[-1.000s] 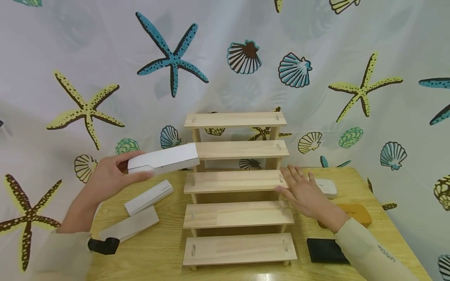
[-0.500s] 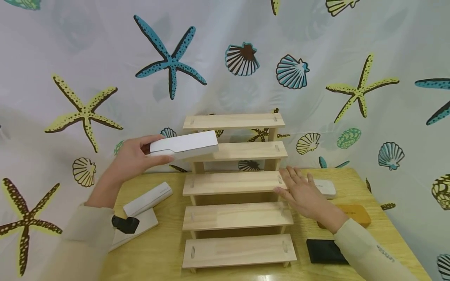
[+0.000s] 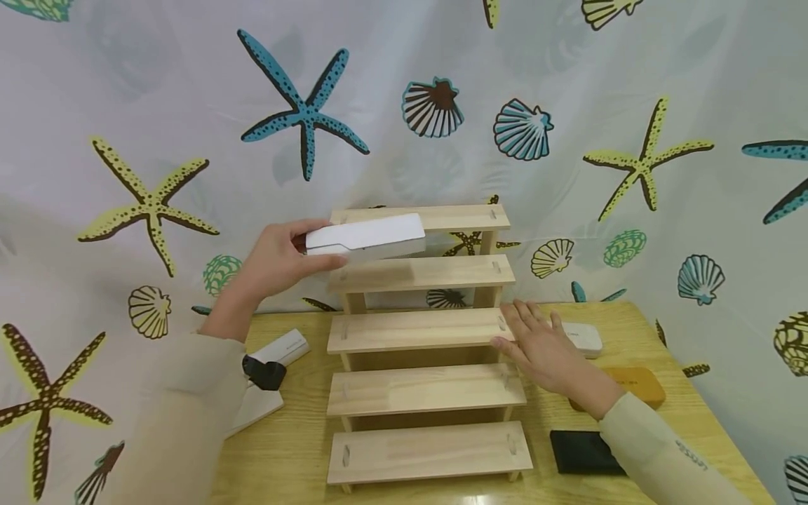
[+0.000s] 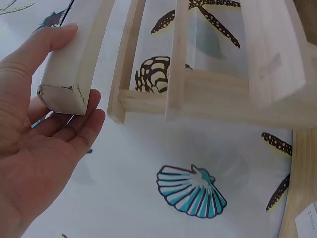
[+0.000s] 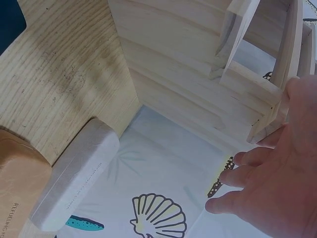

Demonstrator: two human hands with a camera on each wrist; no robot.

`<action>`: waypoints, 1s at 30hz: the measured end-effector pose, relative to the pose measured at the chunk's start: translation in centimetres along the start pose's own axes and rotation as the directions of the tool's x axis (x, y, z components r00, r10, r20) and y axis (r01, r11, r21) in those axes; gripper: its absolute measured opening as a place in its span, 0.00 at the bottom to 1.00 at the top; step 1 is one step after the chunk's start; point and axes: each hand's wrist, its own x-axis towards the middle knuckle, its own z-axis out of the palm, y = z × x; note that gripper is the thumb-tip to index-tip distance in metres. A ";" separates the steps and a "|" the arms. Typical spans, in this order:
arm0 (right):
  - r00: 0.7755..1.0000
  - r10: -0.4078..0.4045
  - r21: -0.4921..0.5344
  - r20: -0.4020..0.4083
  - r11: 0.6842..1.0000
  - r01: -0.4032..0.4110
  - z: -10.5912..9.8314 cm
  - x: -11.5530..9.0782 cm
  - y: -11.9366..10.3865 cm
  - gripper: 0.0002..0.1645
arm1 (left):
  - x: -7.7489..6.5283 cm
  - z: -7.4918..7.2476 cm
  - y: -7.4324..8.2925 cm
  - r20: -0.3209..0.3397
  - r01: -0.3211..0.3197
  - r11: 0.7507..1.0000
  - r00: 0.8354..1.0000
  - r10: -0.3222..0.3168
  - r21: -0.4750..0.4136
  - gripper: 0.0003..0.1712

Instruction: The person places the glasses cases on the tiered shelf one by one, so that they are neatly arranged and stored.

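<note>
In the head view, the left hand [image 3: 274, 258] pinched a white case [image 3: 372, 235] by its left end before the far shelf [image 3: 467, 218], probably keeping its right end free. Left-wrist view: thumb [image 4: 54, 39] opposed fingers [image 4: 91, 128]. Right-wrist view: the right hand [image 5: 282, 181] touched the rack [image 5: 250, 82], clasping nothing, perhaps steadying it.

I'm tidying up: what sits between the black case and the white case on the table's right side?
In the head view, the orange case, partly hidden by the right forearm, lies between the black case and the white case.
</note>
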 end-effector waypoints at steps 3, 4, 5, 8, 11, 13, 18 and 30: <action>1.000 0.003 0.006 0.004 1.000 -0.003 0.0 0.0 0.1 0.47 | 1.0 0.6 0.6 0.003 -0.004 1.000 1.000 0.004 -0.010 0.38; 1.000 0.004 0.008 0.005 1.000 -0.004 0.0 0.0 0.1 0.47 | 1.4 0.8 0.9 0.005 -0.003 1.000 1.000 0.003 -0.017 0.37; 1.000 0.004 0.010 0.005 1.000 -0.004 0.0 0.0 0.1 0.47 | 1.7 1.0 1.1 0.007 -0.006 1.000 1.000 0.006 -0.026 0.37; 1.000 0.006 0.011 0.007 1.000 -0.006 -0.1 0.0 0.1 0.47 | 2.6 1.6 1.6 0.019 -0.021 0.998 1.000 0.022 -0.062 0.35; 1.000 0.007 0.011 0.008 1.000 -0.007 -0.1 -0.1 0.0 0.47 | 3.5 2.2 2.1 0.033 -0.031 0.994 0.999 0.035 -0.108 0.33; 1.000 0.004 0.008 0.008 1.000 -0.004 -0.1 -0.1 0.0 0.47 | 4.0 2.6 2.4 0.037 -0.037 0.992 0.998 0.042 -0.118 0.32; 1.000 0.001 0.001 0.000 1.000 -0.001 -0.2 -0.1 -0.1 0.47 | 5.3 3.6 3.2 0.030 -0.055 0.995 0.998 0.058 -0.088 0.31; 1.000 0.009 0.020 0.003 1.000 -0.009 0.0 -0.2 0.0 0.47 | 8.0 6.4 5.4 0.058 -0.028 0.993 0.998 0.035 -0.114 0.29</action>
